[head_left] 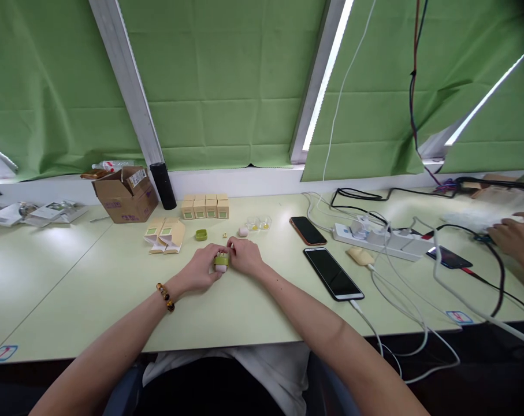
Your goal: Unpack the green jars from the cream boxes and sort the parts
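Observation:
Near the middle of the table, my left hand (202,267) is closed around a small rounded green and pinkish-white case (220,262). My right hand (245,255) is beside it, with fingers pinched at the case's upper right; what lies between those fingertips is too small to tell. Beyond my hands are a small green open tray (201,234), a tiny yellowish piece (225,235) and a pinkish-white rounded piece (243,231). Two clear little containers (259,223) with yellow bits inside stand to the right of these.
Several small kraft boxes (205,207) stand in a row, with two opened boxes (164,236) before them. Behind are a cardboard carton (126,195) and a black cylinder (163,185). Phones (333,274), a power strip (381,241) and tangled cables lie right, near another person's hand (515,236).

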Action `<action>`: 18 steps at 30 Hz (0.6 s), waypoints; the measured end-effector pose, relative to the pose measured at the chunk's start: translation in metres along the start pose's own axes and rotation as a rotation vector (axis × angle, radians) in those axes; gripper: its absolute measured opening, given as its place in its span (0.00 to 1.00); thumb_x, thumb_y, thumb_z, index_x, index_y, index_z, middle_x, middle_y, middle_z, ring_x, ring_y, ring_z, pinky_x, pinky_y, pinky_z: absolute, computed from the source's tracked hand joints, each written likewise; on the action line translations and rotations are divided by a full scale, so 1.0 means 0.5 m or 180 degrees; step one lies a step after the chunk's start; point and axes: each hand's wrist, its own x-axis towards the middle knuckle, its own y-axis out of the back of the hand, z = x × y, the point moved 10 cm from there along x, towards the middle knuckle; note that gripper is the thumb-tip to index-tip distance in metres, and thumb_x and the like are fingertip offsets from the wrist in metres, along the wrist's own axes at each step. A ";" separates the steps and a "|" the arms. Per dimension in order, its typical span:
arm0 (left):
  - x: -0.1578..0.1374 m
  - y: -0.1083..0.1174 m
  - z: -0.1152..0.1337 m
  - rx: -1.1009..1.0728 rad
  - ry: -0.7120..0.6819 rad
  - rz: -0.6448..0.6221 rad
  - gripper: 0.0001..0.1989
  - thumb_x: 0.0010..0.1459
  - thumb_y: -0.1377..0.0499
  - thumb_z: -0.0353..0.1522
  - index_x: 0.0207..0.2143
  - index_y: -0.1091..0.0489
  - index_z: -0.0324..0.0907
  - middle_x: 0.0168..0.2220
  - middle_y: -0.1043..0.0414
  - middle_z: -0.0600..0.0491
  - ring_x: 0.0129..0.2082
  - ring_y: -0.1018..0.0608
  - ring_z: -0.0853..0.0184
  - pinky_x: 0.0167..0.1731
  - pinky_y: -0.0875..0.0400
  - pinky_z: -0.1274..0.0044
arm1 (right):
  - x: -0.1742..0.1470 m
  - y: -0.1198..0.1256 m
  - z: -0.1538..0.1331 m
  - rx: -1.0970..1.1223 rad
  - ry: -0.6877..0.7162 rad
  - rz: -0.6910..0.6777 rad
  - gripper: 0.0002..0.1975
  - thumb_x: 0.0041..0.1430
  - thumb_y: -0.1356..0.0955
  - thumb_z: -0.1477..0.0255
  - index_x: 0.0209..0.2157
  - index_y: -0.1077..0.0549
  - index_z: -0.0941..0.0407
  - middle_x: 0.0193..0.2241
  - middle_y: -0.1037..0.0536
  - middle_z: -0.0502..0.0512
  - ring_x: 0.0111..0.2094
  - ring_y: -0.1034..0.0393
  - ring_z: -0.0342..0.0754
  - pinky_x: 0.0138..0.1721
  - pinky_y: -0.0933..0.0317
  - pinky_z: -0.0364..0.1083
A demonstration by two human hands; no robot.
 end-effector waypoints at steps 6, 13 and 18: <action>0.004 -0.010 -0.034 -0.0511 0.0231 0.0075 0.19 0.59 0.36 0.34 0.53 0.27 0.47 0.52 0.23 0.46 0.50 0.21 0.54 0.49 0.25 0.64 | -0.005 0.012 0.008 0.0540 0.0072 0.0207 0.08 0.68 0.36 0.73 0.44 0.26 0.51 0.36 0.17 0.50 0.37 0.26 0.48 0.33 0.45 0.44; 0.022 0.030 -0.078 -0.1432 0.0572 0.0829 0.23 0.60 0.33 0.43 0.54 0.26 0.42 0.49 0.20 0.44 0.47 0.19 0.56 0.45 0.24 0.66 | -0.024 0.052 -0.016 0.1278 0.0559 0.0836 0.14 0.64 0.37 0.76 0.51 0.30 0.53 0.42 0.20 0.53 0.37 0.25 0.48 0.38 0.35 0.46; 0.024 0.033 -0.103 -0.2415 0.0673 0.1098 0.27 0.59 0.32 0.46 0.54 0.28 0.40 0.46 0.19 0.43 0.47 0.17 0.57 0.47 0.22 0.65 | -0.053 0.077 -0.053 0.1758 0.1211 0.1084 0.24 0.60 0.34 0.76 0.58 0.34 0.51 0.54 0.27 0.60 0.45 0.25 0.51 0.36 0.28 0.47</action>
